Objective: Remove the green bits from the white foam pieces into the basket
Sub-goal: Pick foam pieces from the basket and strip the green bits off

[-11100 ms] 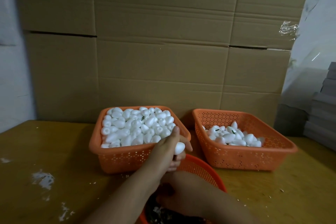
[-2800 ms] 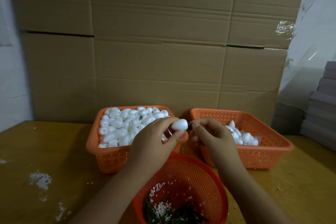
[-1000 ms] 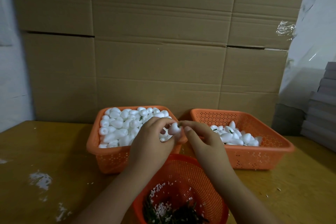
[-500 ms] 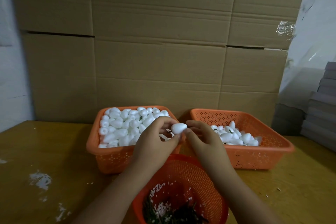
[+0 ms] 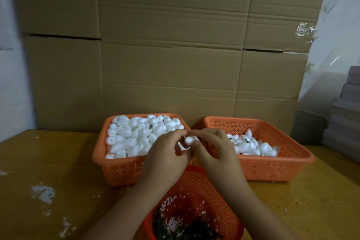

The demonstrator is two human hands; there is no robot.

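Observation:
Both hands meet above the round orange basket, which holds dark green bits and white crumbs. My left hand grips a small white foam piece between thumb and fingers. My right hand pinches at the right end of the same piece; whatever green bit is there is hidden by the fingers. The left rectangular orange basket is heaped with white foam pieces. The right rectangular orange basket holds fewer pieces, some with green bits showing.
The baskets stand on a yellow-brown wooden table with white foam crumbs scattered at the left. A wall of cardboard boxes stands right behind. Grey stacked sheets sit at the far right.
The foam piece has turned in my left hand, and my right fingers have closed in over its right end. Both hands stay above the round basket.

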